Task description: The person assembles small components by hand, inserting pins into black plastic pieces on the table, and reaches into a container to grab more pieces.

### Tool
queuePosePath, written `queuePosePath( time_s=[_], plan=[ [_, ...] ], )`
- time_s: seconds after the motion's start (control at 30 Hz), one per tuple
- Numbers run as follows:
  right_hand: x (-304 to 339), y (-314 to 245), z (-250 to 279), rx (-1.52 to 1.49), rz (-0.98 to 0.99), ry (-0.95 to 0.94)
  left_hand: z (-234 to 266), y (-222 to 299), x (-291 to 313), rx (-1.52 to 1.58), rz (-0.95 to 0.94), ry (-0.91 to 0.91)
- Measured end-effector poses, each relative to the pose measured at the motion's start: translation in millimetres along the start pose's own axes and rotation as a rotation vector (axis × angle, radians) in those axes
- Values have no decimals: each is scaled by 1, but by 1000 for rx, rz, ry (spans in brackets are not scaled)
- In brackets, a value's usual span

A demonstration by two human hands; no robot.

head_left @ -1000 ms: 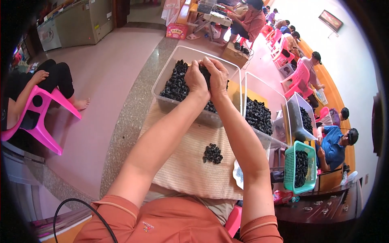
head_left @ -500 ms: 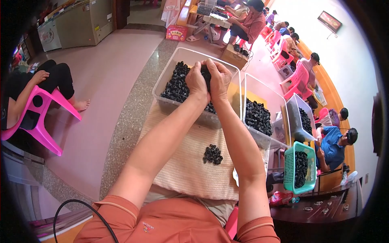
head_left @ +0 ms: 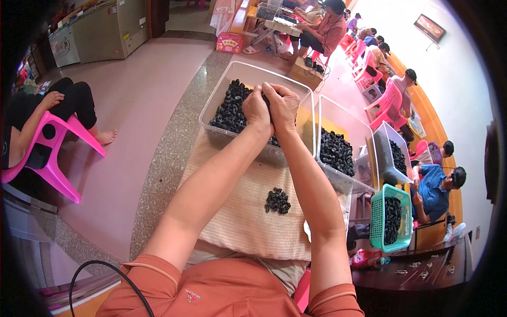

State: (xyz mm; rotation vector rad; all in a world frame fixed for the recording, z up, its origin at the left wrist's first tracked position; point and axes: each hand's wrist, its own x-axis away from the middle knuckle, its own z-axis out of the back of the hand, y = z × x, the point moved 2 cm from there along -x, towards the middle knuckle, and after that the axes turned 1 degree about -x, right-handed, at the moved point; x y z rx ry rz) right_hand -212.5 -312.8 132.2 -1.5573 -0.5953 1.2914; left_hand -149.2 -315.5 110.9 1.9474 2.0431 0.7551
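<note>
Over a clear plastic bin (head_left: 219, 139), my left hand (head_left: 256, 111) and my right hand (head_left: 283, 107) are cupped together, their fingers curled inward. Between the palms a little black shows: a clump of small black ring-like parts, mostly hidden by the fingers. More of these black parts (head_left: 230, 108) fill the left side of the bin, while yellowish board shows at its right. On the beige towel (head_left: 232, 230) nearer to me lies a small loose pile of the same parts (head_left: 278, 201), below my wrists and touched by neither hand.
To the right stand a second clear bin (head_left: 332, 172), a third bin (head_left: 384, 150) and a green basket (head_left: 375, 224), all holding black parts. A person sits on a pink chair (head_left: 58, 164) at the left. Several seated people work along the right wall.
My right hand has closed further over the left, dipping slightly, so less of the black clump shows between them. The pile on the towel is unchanged.
</note>
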Motion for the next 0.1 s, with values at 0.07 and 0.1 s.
queuePosePath(
  time_s=[0.07, 0.1],
  plan=[
    [-2, 4, 4, 39, 13, -13, -5, -1, 6, -25, 22, -1],
    [2, -4, 3, 56, -20, -41, -3, 0, 5, -26, 19, 2]
  ],
)
